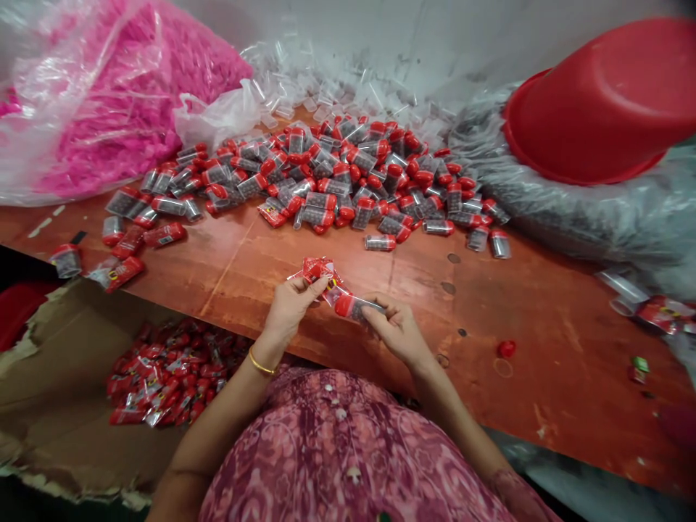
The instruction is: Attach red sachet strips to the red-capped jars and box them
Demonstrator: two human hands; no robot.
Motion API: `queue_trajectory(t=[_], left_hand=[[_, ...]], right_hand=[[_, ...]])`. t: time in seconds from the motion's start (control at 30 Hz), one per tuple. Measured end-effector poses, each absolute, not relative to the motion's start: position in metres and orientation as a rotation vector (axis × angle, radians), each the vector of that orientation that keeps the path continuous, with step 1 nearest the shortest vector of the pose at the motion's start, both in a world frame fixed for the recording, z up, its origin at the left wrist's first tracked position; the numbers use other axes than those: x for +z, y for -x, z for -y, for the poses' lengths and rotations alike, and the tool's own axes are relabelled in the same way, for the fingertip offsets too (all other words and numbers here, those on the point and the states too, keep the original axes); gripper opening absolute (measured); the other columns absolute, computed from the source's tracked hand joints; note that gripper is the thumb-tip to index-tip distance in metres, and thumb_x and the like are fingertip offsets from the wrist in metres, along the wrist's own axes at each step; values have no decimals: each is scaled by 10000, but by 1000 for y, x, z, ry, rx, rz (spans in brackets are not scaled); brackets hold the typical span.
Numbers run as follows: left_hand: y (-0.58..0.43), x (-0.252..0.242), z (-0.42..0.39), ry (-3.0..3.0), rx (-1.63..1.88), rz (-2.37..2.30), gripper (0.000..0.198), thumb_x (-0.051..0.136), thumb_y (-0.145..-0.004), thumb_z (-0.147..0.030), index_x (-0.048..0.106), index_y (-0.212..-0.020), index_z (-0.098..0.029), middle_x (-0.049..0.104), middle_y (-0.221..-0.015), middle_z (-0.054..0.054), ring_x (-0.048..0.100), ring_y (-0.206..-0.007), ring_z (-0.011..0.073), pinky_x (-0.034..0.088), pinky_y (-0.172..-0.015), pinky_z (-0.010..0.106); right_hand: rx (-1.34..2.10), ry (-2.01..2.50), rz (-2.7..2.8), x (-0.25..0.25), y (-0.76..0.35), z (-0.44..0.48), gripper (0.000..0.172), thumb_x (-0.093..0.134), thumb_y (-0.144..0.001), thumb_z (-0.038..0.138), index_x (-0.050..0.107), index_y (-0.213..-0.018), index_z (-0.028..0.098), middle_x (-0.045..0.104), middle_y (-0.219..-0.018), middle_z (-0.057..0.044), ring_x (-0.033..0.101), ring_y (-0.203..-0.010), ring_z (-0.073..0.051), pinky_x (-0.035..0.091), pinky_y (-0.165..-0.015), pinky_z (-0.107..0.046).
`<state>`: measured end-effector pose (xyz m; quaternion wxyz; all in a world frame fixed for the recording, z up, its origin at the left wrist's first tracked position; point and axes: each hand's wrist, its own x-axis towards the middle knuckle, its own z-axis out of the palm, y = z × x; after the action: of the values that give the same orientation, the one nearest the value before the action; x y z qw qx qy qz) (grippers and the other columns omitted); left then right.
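Here's the counter [554, 377], a pile [326, 174] of tubes sprawled across it! Pink bag [135, 94] to the left, box [48, 406] of red packets below, upturned bucket [598, 109] to the right. Near the front edge, the left hand [291, 304] pinches a wrapper [320, 272]; the right hand [394, 326] grips a tube [353, 307], red end at the wrapper, whether inside I can't tell.

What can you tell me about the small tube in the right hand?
The tube looks like clear plastic, with a rounded red end and dark contents I can't make out. It is held slightly slanted in the right hand over the table, red end towards the red wrapper in the left hand. Whether that end enters the wrapper is unclear.
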<state>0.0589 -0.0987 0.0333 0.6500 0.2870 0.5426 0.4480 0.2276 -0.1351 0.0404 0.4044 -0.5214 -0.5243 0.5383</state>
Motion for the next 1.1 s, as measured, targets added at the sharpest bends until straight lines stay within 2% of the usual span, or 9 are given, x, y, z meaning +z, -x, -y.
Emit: queue_trajectory(t=[0.2, 0.33, 0.57, 0.67, 0.77, 0.9, 0.97, 1.03, 1.1], left_hand=[[-70, 35, 99, -562, 1067, -1153, 421, 816, -487, -449, 693, -730, -128, 686, -687, 21, 596, -589, 110, 491, -608, 238], [-79, 31, 103, -522, 1150, -1126, 428, 847, -439, -389, 662, -735, -142, 664, -684, -14, 584, -596, 94, 487, -609, 220], [-84, 25, 102, -453, 1176, -1088, 377, 825, -500, -387, 636, -698, -128, 656, -634, -3, 583, -569, 104, 477, -617, 240], [-84, 24, 101, -437, 1218, -1020, 387, 819, -510, -410, 652, -715, -128, 678, -653, 14, 612, -607, 122, 469, -611, 232], [-84, 23, 103, -447, 1210, -974, 394, 807, -532, -424, 683, -767, -133, 705, -700, 39, 636, -653, 149, 470, -604, 240], [-82, 24, 106, -542, 1146, -961, 363, 808, -540, -403, 705, -759, -131, 695, -660, 31, 582, -554, 112, 447, -542, 223], [-82, 26, 106, -564, 1133, -934, 357, 801, -554, -399, 711, -776, -136, 702, -685, 36, 588, -575, 116, 447, -549, 222], [-83, 27, 105, -560, 1152, -917, 345, 792, -569, -395, 716, -793, -144, 716, -733, 45, 615, -640, 133, 462, -596, 230], [-83, 29, 103, -561, 1156, -914, 324, 782, -579, -394, 719, -775, -144, 722, -746, 51, 624, -660, 140, 472, -628, 240]], right_hand=[[1349, 1316, 1183, 30, -221, 137, 245, 577, -765, 412, 614, -818, 176, 518, -567, 45, 383, -400, -59, 319, -372, -188], [1391, 1252, 1193, 27, -217, 137, 255, 581, -780, 424, 604, -860, 182, 505, -580, 52, 376, -395, -54, 324, -368, -183], [1255, 1226, 1215, 12, -198, 130, 257, 525, -827, 425, 593, -889, 186, 552, -664, 20, 475, -564, -98, 404, -510, -213], [1200, 1234, 1193, 7, -187, 131, 265, 513, -840, 435, 582, -910, 189, 559, -681, 17, 484, -577, -100, 414, -535, -223], [1274, 1202, 1112, 6, -179, 134, 287, 510, -840, 479, 545, -920, 205, 503, -599, 48, 432, -464, -85, 383, -447, -214], [1400, 1133, 958, 8, -175, 138, 304, 482, -842, 524, 476, -900, 226, 471, -600, 80, 304, -339, -46, 345, -361, -206], [1356, 1146, 997, 8, -176, 137, 290, 485, -846, 509, 476, -900, 224, 504, -652, 63, 347, -378, -49, 364, -386, -203], [1246, 1178, 1099, 7, -178, 135, 271, 498, -848, 480, 501, -903, 215, 532, -705, 34, 447, -499, -74, 408, -471, -207], [1183, 1198, 1163, 7, -179, 134, 258, 497, -854, 464, 513, -900, 211, 535, -727, 21, 483, -584, -92, 425, -533, -216]])
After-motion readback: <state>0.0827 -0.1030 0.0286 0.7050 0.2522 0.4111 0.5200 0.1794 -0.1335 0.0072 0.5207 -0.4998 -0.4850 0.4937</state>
